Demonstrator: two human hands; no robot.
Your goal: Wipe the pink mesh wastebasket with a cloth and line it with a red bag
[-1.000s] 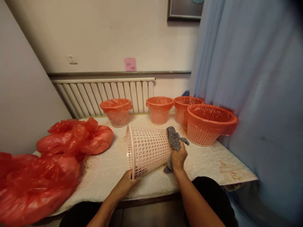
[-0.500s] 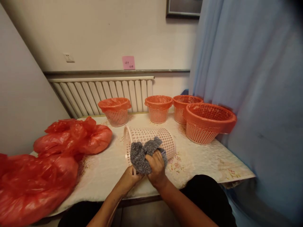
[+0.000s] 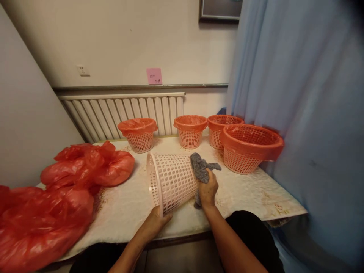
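Note:
A pale pink perforated plastic basket lies on its side near the table's front edge, its open rim facing left. My left hand grips the lower rim of this basket. My right hand is closed on a grey cloth and presses it against the basket's bottom end on the right.
Several baskets lined with red bags stand at the back: one by the radiator, two in the middle, a larger one at right. Red plastic bags pile at left. A blue curtain hangs at right. The table has a pale floral cover.
My right hand carried the grey cloth from the basket's bottom to its near side by the rim, then back to the bottom end. The basket tilted slightly.

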